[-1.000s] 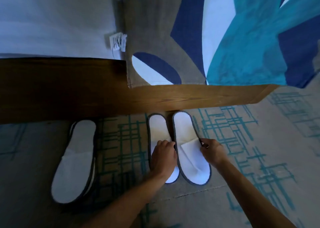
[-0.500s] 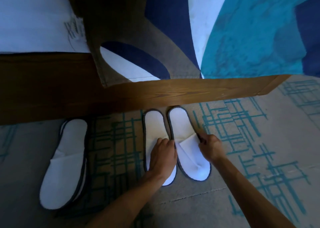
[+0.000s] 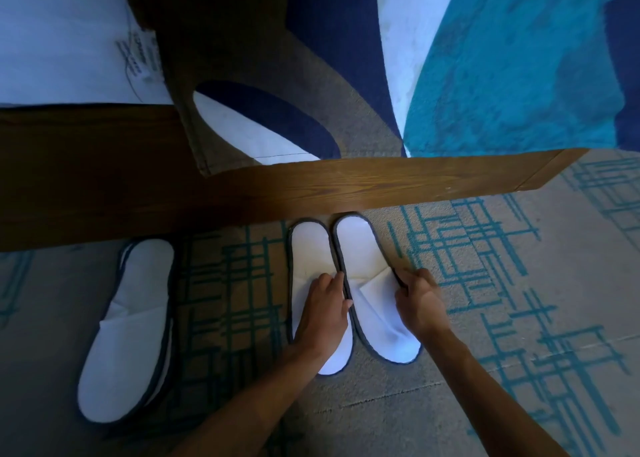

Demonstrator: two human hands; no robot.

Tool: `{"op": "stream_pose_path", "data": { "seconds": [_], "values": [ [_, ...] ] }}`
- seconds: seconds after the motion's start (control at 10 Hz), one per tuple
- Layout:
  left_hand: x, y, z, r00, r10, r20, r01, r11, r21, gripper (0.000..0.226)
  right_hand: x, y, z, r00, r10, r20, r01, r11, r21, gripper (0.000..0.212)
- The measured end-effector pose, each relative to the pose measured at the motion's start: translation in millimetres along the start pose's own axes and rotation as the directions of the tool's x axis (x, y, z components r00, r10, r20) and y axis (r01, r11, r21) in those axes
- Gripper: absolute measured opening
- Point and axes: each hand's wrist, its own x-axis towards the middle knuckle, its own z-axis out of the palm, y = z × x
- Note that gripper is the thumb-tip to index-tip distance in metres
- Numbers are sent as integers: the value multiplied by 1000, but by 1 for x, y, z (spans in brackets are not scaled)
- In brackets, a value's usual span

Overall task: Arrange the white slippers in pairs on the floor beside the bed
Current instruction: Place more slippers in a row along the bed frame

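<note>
Head view: two white slippers (image 3: 360, 283) lie side by side on carpet (image 3: 519, 318), heels at wooden bed frame (image 3: 346, 186). Left hand (image 3: 323, 312) presses flat on left one, grip released; right hand (image 3: 419, 300) pinches the other's edge. Another slipper stack (image 3: 128, 332) lies apart, left.

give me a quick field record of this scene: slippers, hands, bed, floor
center pair: left slipper and right slipper lie side by side, heels toward the bed frame
stacked slippers: a second pair lies off to the left, apparently one on top of the other
left hand: rests on the left slipper's strap
right hand: fingers pinch the right slipper's outer edge
bed frame: wooden rail, patterned cover hanging over it
floor: beige carpet with teal line pattern
</note>
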Motion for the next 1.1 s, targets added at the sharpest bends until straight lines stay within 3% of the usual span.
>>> {"op": "stream_pose_path", "data": {
  "seconds": [0.2, 0.4, 0.5, 0.6, 0.7, 0.8, 1.0, 1.1],
  "values": [
    [2, -3, 2, 1000, 15, -6, -15, 997, -76, 52, 2, 1, 3, 1000, 1, -11, -1, 1000, 12, 39],
    [2, -7, -2, 999, 31, -11, -33, 986, -164, 50, 5, -1, 2, 998, -50, 45, 55, 992, -112, 42],
    [2, -7, -4, 999, 47, -17, -50, 985, -163, 49, 10, 3, 7, 1000, -6, 27, 8, 999, -44, 48],
    [1, -8, -2, 998, 48, -34, -53, 984, -169, 48, 5, -2, 6, 996, 25, 86, -16, 994, -112, 50],
    [1, -8, -3, 998, 49, -44, -56, 984, -171, 47, 1, -13, -3, 998, 47, 52, -46, 999, -6, 39],
    [1, -7, -5, 999, 40, -27, -44, 981, -191, 47, 2, -11, -9, 996, -37, 80, 46, 992, -121, 43],
    [9, 4, -22, 993, -97, 73, 111, 970, -216, 41, 7, -19, -28, 991, -44, 123, 70, 974, -214, 30],
    [11, 3, -45, 983, -158, 89, 174, 958, -227, 40, 8, -38, -46, 994, 35, 106, -11, 975, -221, 31]
  ]
}}
